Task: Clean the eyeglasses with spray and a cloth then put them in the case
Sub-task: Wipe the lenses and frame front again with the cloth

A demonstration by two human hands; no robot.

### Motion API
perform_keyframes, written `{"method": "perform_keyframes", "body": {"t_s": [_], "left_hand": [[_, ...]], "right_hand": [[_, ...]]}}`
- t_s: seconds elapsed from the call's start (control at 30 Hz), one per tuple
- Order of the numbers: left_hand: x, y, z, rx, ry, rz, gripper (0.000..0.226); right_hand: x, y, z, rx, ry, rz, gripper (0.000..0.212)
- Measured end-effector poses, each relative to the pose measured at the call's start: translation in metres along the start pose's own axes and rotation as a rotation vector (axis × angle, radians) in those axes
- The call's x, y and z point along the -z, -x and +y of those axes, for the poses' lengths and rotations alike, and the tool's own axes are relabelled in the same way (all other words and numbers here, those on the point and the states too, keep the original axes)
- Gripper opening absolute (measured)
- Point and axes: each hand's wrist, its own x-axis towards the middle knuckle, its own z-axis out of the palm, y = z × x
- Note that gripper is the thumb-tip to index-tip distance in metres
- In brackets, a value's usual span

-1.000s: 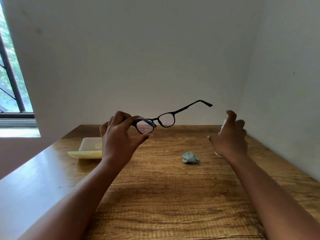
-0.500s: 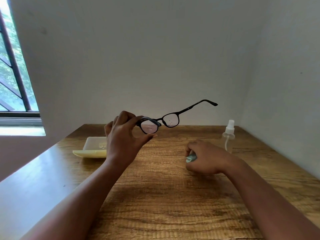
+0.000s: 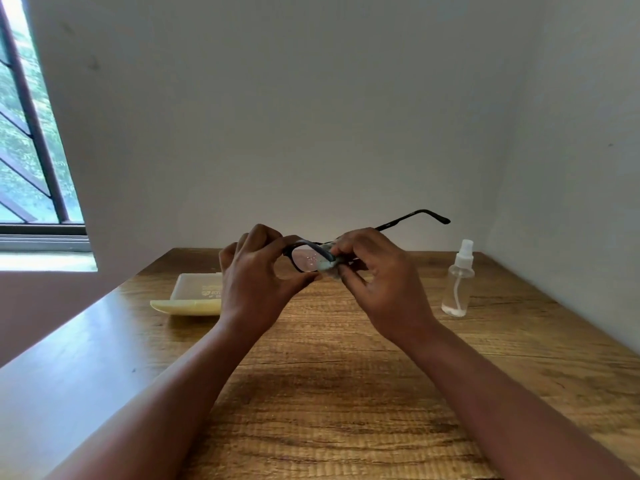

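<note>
Here we see the eyeglasses (image 3: 346,245) held above the counter (image 3: 329,375): left hand (image 3: 256,282) fingers pinching the wet lens's rim, right hand (image 3: 377,282) fingers pinching the cloth (image 3: 329,266) against that lens.

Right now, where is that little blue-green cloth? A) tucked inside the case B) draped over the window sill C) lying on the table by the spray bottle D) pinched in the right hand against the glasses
D: the right hand pinches the cloth against a lens of the eyeglasses, which the left hand holds above the table.
</note>
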Motion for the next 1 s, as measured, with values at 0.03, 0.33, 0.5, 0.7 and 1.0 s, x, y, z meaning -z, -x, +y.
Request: {"method": "perform_keyframes", "body": {"t_s": [0.03,0.33,0.5,0.7,1.0], "left_hand": [[-0.001,0.000,0.000,-0.012,-0.002,-0.002,0.049],[-0.003,0.003,0.006,-0.133,-0.024,0.005,0.052],[-0.001,0.002,0.006,-0.121,-0.007,0.012,0.055],[-0.001,0.002,0.005,-0.146,-0.032,0.006,0.046],[0.001,0.000,0.006,-0.149,-0.035,0.030,0.055]], "right_hand": [[-0.002,-0.001,0.001,0.045,0.042,0.018,0.015],[-0.019,-0.003,0.001,0.302,0.399,-0.034,0.019],[-0.013,-0.009,0.008,0.262,0.558,0.014,0.019],[-0.021,0.001,0.000,0.166,0.212,-0.050,0.015],[-0.017,-0.005,0.007,0.105,0.382,0.035,0.012]]}}
